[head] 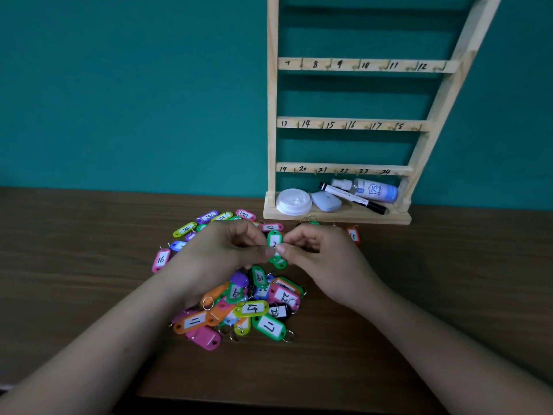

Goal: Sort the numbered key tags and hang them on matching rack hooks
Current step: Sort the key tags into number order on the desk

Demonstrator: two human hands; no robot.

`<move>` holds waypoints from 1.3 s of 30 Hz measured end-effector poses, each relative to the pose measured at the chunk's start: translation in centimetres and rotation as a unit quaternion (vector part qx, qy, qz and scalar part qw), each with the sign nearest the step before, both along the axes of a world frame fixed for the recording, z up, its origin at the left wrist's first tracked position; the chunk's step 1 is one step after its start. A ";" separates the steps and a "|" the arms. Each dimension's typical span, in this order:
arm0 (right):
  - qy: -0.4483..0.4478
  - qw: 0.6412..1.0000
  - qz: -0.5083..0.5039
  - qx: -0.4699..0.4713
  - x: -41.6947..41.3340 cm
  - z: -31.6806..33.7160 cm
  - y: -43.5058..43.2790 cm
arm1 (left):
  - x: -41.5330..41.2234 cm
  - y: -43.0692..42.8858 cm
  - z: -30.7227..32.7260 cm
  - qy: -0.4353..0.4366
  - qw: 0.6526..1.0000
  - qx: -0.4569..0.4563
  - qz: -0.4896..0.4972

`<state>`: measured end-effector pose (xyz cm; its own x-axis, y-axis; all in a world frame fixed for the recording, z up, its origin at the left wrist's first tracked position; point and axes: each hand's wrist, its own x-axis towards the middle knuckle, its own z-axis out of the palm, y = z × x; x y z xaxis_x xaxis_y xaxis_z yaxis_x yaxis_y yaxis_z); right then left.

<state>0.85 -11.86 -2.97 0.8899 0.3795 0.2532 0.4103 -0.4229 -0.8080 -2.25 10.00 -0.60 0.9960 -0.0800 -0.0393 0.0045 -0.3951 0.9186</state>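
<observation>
Both hands, left hand [227,250] and right hand [317,253], pinch one glossy green plastic tag [274,238], number unclear, above mixed oblong tags [239,307]; slatted pine rack [353,124] behind.

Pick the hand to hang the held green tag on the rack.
Right, probably. Both hands pinch the green plastic key tag, but the right hand is on the side of the wooden hook rack, standing back right; the left hand would have to cross over it.

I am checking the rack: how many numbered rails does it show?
3: the upper rail with 7 to 12, the middle rail with 13 to 18, the lower rail with 19 to 24. Another may lie above the frame.
</observation>
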 end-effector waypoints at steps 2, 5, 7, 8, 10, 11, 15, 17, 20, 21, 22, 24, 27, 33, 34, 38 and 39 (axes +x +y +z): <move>0.033 0.999 0.000 0.031 0.1 0.1 -0.2 | 0.0 -0.4 -0.1 -0.001 1.000 -0.007 -0.008; 0.068 0.996 -0.010 0.047 0.3 0.6 -0.6 | -0.1 -0.7 -0.1 -0.011 1.000 0.005 -0.022; 0.074 0.995 -0.048 0.039 1.0 1.1 -1.6 | 0.1 -0.5 -0.2 -0.033 0.998 0.055 -0.015; 0.071 0.994 -0.073 0.033 1.5 1.4 -2.3 | 0.2 -0.3 -0.3 -0.044 0.996 0.079 -0.007; 0.061 0.990 -0.127 0.019 2.7 1.7 -4.0 | 0.3 0.2 -0.3 -0.055 0.994 0.096 0.006; 0.052 0.987 -0.154 0.008 3.2 1.8 -4.8 | 0.4 0.4 -0.2 -0.055 0.994 0.099 0.009; 0.017 0.974 -0.221 -0.043 4.6 1.4 -6.9 | 0.4 1.1 0.2 -0.062 0.990 0.123 0.016; 0.004 0.971 -0.230 -0.059 4.9 1.0 -7.1 | 0.6 1.5 0.2 -0.063 0.990 0.127 0.023; -0.010 0.971 -0.226 -0.077 5.1 0.6 -6.6 | 0.8 2.1 0.1 -0.055 0.989 0.132 0.031; -0.014 0.971 -0.223 -0.083 5.2 0.5 -6.4 | 0.9 2.2 0.2 -0.054 0.989 0.134 0.032; -0.015 0.971 -0.220 -0.091 5.2 0.4 -6.1 | 0.9 2.3 0.2 -0.054 0.989 0.136 0.033; -0.013 0.970 -0.213 -0.112 5.1 0.2 -5.6 | 0.9 2.5 0.2 -0.055 0.988 0.140 0.037; -0.022 0.966 -0.207 -0.154 5.0 -0.2 -5.1 | 1.1 2.6 0.2 -0.055 0.986 0.155 0.039; -0.054 0.957 -0.203 -0.199 4.9 -0.3 -4.8 | 1.2 3.1 0.2 -0.059 0.985 0.158 0.039; -0.058 0.957 -0.202 -0.202 4.8 -0.2 -4.8 | 1.2 3.1 0.3 -0.060 0.985 0.160 0.040; -0.091 0.959 -0.189 -0.192 4.0 0.4 -4.5 | 1.0 3.8 0.5 -0.064 0.981 0.177 0.041; -0.098 0.962 -0.175 -0.187 3.6 0.6 -4.1 | 1.0 4.2 0.6 -0.065 0.979 0.188 0.040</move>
